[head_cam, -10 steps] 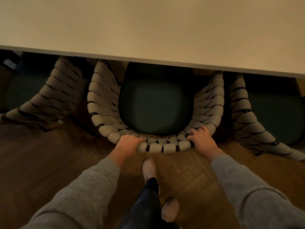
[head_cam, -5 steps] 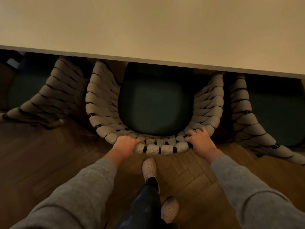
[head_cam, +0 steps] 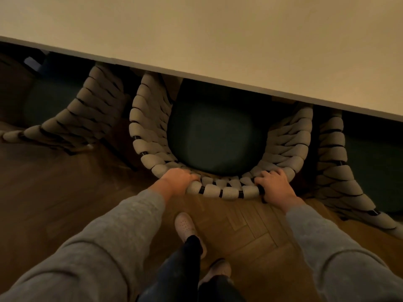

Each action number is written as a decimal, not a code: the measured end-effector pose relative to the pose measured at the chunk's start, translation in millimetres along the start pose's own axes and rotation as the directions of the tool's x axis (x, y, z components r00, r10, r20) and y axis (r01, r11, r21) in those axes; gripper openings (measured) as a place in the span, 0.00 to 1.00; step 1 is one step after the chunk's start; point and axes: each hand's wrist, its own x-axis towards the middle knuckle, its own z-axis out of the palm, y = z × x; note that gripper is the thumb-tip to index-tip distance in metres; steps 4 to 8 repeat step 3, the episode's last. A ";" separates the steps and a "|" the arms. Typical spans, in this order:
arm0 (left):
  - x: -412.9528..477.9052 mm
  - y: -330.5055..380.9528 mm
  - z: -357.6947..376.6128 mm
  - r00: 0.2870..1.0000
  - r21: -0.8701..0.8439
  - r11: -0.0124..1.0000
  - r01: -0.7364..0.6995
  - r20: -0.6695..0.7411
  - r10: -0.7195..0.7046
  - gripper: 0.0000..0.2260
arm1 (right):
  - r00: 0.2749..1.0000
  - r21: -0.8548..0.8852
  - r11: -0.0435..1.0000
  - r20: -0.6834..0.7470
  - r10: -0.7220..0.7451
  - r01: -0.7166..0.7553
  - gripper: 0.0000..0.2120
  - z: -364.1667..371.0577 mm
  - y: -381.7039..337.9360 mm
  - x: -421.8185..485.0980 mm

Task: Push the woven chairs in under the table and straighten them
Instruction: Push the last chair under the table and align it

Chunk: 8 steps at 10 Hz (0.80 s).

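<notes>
A woven chair (head_cam: 226,191) with thick beige rope wrapping and a dark green seat cushion (head_cam: 214,138) stands in front of me, its front part tucked under the pale table (head_cam: 218,40). My left hand (head_cam: 177,182) grips the top of the curved backrest on its left side. On the right side of the same backrest, my right hand (head_cam: 273,185) is closed over the rim. A second woven chair (head_cam: 80,123) stands to the left, and a third woven chair (head_cam: 340,171) to the right, both partly under the table.
The table's edge (head_cam: 196,74) runs diagonally from upper left down to the right. Dark herringbone wood floor (head_cam: 244,227) lies beneath me. My two feet in pale shoes (head_cam: 185,225) stand just behind the middle chair. The neighbouring chairs sit close on both sides.
The view has tilted, so the table edge now slopes. Both hands keep their grip on the backrest, and the chair has shifted only slightly between them.
</notes>
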 end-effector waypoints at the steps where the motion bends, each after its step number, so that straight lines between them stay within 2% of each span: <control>1: -5.1 -3.8 -4.9 0.996 -0.140 0.990 -0.022 0.082 0.034 0.31 | 0.999 0.023 1.000 0.050 0.004 -0.006 0.16 -1.2 3.2 2.8; 2: -17.4 -14.9 -12.1 0.997 -0.189 0.982 -0.033 0.056 0.044 0.34 | 0.993 0.063 0.998 0.117 0.015 -0.023 0.18 -8.0 -3.1 10.9; 3: -38.8 -24.6 -11.0 0.996 -0.284 0.958 -0.050 -0.090 0.025 0.30 | 0.946 0.019 0.998 0.319 0.051 -0.060 0.28 -19.4 -4.4 17.2; 8: -38.8 -24.6 -11.0 0.996 -0.284 0.958 -0.050 -0.090 0.025 0.30 | 0.946 0.019 0.998 0.319 0.051 -0.060 0.28 -19.4 -4.4 17.2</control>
